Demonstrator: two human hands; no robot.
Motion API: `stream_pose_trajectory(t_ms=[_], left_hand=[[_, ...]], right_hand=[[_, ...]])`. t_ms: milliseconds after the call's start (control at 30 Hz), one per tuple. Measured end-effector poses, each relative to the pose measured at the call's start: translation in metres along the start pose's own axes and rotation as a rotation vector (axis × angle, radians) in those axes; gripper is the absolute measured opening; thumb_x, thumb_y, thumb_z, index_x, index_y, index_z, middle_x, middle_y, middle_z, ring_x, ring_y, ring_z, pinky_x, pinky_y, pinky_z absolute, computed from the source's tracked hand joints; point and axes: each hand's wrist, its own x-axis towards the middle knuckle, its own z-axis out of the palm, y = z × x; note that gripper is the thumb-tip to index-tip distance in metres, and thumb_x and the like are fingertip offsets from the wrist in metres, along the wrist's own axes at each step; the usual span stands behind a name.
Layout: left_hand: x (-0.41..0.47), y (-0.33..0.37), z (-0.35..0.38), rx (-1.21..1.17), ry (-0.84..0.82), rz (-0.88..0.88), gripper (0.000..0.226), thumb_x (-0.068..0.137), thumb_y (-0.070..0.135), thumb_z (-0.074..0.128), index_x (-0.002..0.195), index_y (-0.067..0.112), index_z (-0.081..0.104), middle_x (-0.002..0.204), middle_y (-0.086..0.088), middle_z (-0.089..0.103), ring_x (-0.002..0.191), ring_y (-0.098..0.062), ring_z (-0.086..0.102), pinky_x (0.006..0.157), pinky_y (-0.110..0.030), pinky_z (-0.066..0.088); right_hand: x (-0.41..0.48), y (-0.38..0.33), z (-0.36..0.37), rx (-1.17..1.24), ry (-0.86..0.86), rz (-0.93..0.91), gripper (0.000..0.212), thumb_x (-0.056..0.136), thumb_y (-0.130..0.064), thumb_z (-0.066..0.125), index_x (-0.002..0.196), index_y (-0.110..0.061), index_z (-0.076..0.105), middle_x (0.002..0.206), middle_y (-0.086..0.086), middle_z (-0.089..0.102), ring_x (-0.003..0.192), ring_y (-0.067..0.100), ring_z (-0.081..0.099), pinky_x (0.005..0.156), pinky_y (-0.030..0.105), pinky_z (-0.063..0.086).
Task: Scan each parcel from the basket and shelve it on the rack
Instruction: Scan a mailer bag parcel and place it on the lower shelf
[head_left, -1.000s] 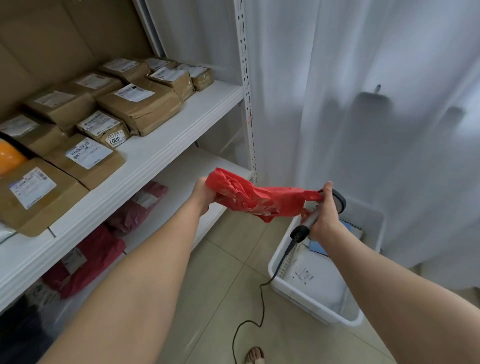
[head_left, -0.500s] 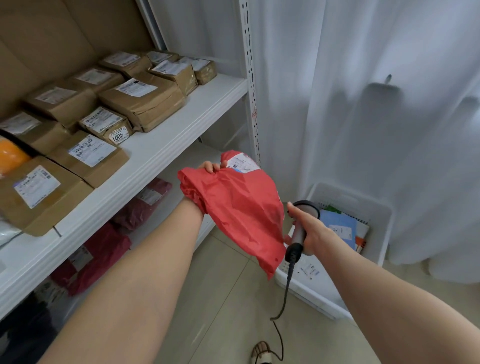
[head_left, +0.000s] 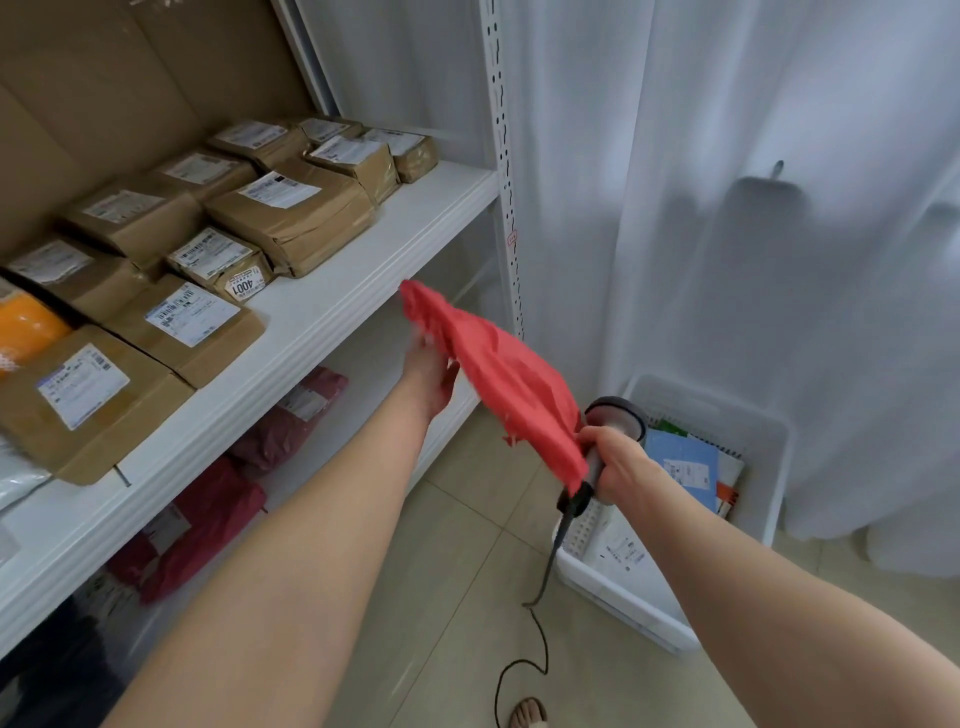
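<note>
A crumpled red parcel (head_left: 498, 374) slants in the air between my hands, in front of the rack's white upper shelf (head_left: 363, 291). My left hand (head_left: 428, 371), blurred, holds it at its upper left edge from beneath. My right hand (head_left: 621, 465) grips the handle of the grey scanner (head_left: 615, 415), whose head sits just past the parcel's lower corner. The white basket (head_left: 769, 431) stands on the floor behind my right hand, with a blue parcel (head_left: 685, 462) and a white parcel (head_left: 618, 551) in it.
Several brown labelled parcels (head_left: 291, 218) fill the upper shelf. Dark red parcels (head_left: 208, 514) lie on the lower shelf. The rack's perforated upright (head_left: 504, 156) stands by a white curtain (head_left: 727, 208). The scanner cable (head_left: 519, 670) trails over the tiled floor near a sandalled foot (head_left: 527, 712).
The red parcel has turned from hanging label-up over my left forearm to slanting with its label hidden. My left hand has dropped a little. The right hand and scanner have hardly moved.
</note>
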Motion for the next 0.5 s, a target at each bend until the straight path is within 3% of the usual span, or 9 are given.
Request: stream_pose_trajectory(t_ms=[67, 100, 167, 233, 300, 367, 433, 500], left_hand=[[-0.013, -0.010, -0.001, 0.324, 0.009, -0.049, 0.075, 0.091, 0.013, 0.061, 0.152, 0.019, 0.017, 0.141, -0.007, 0.044, 0.107, -0.021, 0.055, 0.091, -0.032, 0.044], [-0.022, -0.018, -0.002, 0.484, -0.091, -0.084, 0.079, 0.088, 0.004, 0.062, 0.152, 0.019, 0.018, 0.141, -0.007, 0.046, 0.104, -0.018, 0.055, 0.092, -0.033, 0.046], [-0.037, -0.030, 0.001, 0.690, -0.393, -0.171, 0.075, 0.083, 0.002, 0.066, 0.145, 0.023, 0.030, 0.138, -0.003, 0.051, 0.114, -0.018, 0.054, 0.102, -0.040, 0.045], [-0.042, -0.034, 0.004, 0.775, -0.532, -0.213, 0.079, 0.075, 0.019, 0.076, 0.140, 0.028, 0.034, 0.137, 0.005, 0.051, 0.123, -0.016, 0.049, 0.103, -0.043, 0.042], [-0.039, -0.037, 0.011, 0.744, -0.486, -0.177, 0.087, 0.068, 0.030, 0.080, 0.140, 0.031, 0.031, 0.134, 0.009, 0.050, 0.122, -0.017, 0.049, 0.095, -0.042, 0.045], [-0.039, -0.039, 0.018, 0.684, -0.383, -0.108, 0.079, 0.071, 0.031, 0.082, 0.137, 0.030, 0.038, 0.126, 0.009, 0.056, 0.114, -0.018, 0.055, 0.090, -0.042, 0.049], [-0.039, -0.038, 0.025, 0.603, -0.299, -0.056, 0.056, 0.079, 0.023, 0.077, 0.129, 0.024, 0.052, 0.113, 0.005, 0.065, 0.101, -0.018, 0.063, 0.086, -0.040, 0.053], [-0.040, -0.035, 0.032, 0.509, -0.197, -0.047, 0.028, 0.089, 0.011, 0.062, 0.115, 0.020, 0.062, 0.093, -0.002, 0.067, 0.082, -0.017, 0.064, 0.078, -0.036, 0.054]], right_hand=[[0.000, -0.006, 0.010, 0.056, -0.038, -0.039, 0.009, 0.083, -0.002, 0.063, 0.091, -0.003, 0.061, 0.083, 0.014, 0.067, 0.067, 0.026, 0.064, 0.066, 0.035, 0.056], [0.002, -0.008, 0.015, 0.092, -0.057, -0.055, 0.019, 0.081, -0.001, 0.065, 0.100, -0.001, 0.063, 0.092, 0.017, 0.070, 0.076, 0.028, 0.068, 0.075, 0.043, 0.058], [0.008, -0.009, 0.022, 0.058, -0.077, -0.085, 0.038, 0.072, -0.002, 0.070, 0.109, 0.002, 0.064, 0.098, 0.019, 0.072, 0.082, 0.032, 0.071, 0.073, 0.053, 0.059], [0.010, -0.010, 0.025, -0.018, -0.083, -0.095, 0.041, 0.073, -0.005, 0.070, 0.112, 0.003, 0.064, 0.095, 0.018, 0.072, 0.071, 0.030, 0.070, 0.059, 0.044, 0.061], [-0.001, -0.015, 0.027, -0.064, -0.085, -0.113, 0.034, 0.079, -0.003, 0.068, 0.113, 0.000, 0.063, 0.091, 0.015, 0.068, 0.061, 0.025, 0.063, 0.043, 0.027, 0.052], [-0.010, -0.016, 0.029, -0.092, -0.139, -0.115, 0.042, 0.075, -0.001, 0.071, 0.117, 0.000, 0.063, 0.095, 0.015, 0.067, 0.066, 0.026, 0.064, 0.047, 0.029, 0.052], [-0.015, -0.015, 0.032, -0.094, -0.187, -0.120, 0.054, 0.068, 0.000, 0.072, 0.121, 0.002, 0.059, 0.100, 0.020, 0.069, 0.071, 0.030, 0.068, 0.059, 0.036, 0.058], [-0.027, -0.014, 0.033, -0.083, -0.223, -0.115, 0.043, 0.076, 0.001, 0.068, 0.117, 0.003, 0.057, 0.089, 0.020, 0.069, 0.058, 0.028, 0.068, 0.053, 0.032, 0.057]])
